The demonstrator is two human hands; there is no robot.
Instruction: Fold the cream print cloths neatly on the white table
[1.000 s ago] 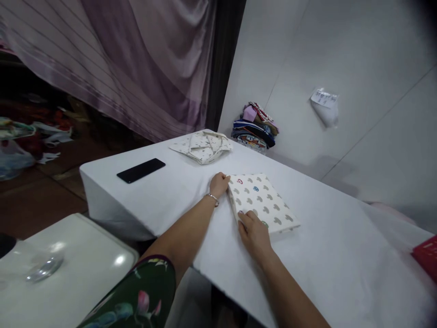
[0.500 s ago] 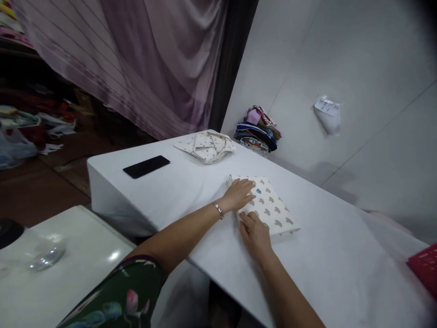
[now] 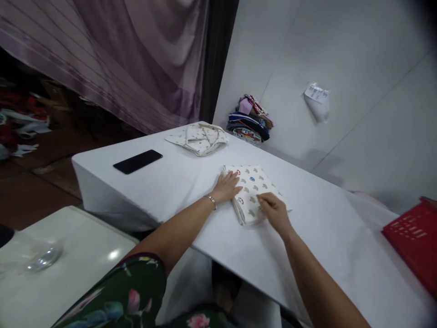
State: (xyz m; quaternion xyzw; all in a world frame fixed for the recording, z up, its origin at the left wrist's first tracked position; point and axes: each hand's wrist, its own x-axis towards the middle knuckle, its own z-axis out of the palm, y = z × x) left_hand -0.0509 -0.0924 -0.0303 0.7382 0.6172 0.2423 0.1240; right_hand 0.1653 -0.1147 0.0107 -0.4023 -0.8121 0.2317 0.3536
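Note:
A white folded cloth [image 3: 262,181] printed with grey-brown mushroom-like shapes and a few coloured motifs lies flat on the white-covered table [image 3: 191,191]. My left hand [image 3: 227,187], a silver bracelet at its wrist, rests on the left part of the cloth with its fingers spread. Over the cloth's near right part, my right hand [image 3: 276,213] is closed, fingers curled and pressed together at the fabric. Whether a bit of cloth is pinched in them is hidden. Farther back lies another folded cream printed garment [image 3: 201,140], which neither hand touches.
A black phone [image 3: 138,161] lies toward the table's left end. Stacked folded clothes [image 3: 250,119] stand by the wall behind the table. On the right is a red bag-like item [image 3: 413,237]. A glossy white surface [image 3: 85,255] adjoins at lower left, and a purple curtain [image 3: 143,64] hangs behind.
My right hand has moved right across the cloth from its near left edge, uncovering that edge and a motif. My left hand stays on the cloth's left part. The view has shifted somewhat right.

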